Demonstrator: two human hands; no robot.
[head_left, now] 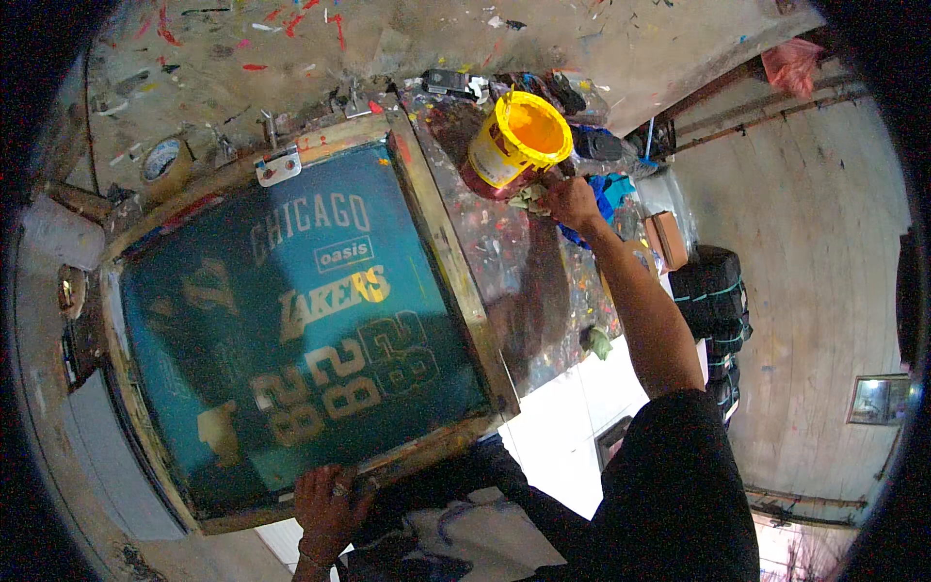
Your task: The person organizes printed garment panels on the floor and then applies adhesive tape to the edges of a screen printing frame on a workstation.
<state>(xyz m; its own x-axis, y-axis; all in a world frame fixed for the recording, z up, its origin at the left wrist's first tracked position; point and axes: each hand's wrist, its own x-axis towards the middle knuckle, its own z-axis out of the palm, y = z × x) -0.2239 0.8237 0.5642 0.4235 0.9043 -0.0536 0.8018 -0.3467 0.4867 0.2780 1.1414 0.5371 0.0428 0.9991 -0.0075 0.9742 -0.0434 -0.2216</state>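
Note:
A wooden-edged screen printing frame [456, 262] with teal mesh lies tilted before me. Pale stencilled letters and numerals show in the mesh. My left hand [328, 506], wearing a ring, grips the frame's near edge with its fingers bent over the wood. Out to the right, my right hand [572, 206] is closed on a pale crumpled rag [529, 200], just below a yellow bucket [495, 160]. Orange-yellow paint fills part of the bucket, which leans on the paint-spattered table [529, 310]. My right fingertips are partly hidden.
A metal hinge clamp [279, 167] holds the frame's far edge. Tape rolls [167, 160] lie at the far left. Blue cloth [609, 194], a brown box [665, 241] and a green scrap [595, 341] sit on the right. Black bundles [710, 291] are stacked beyond.

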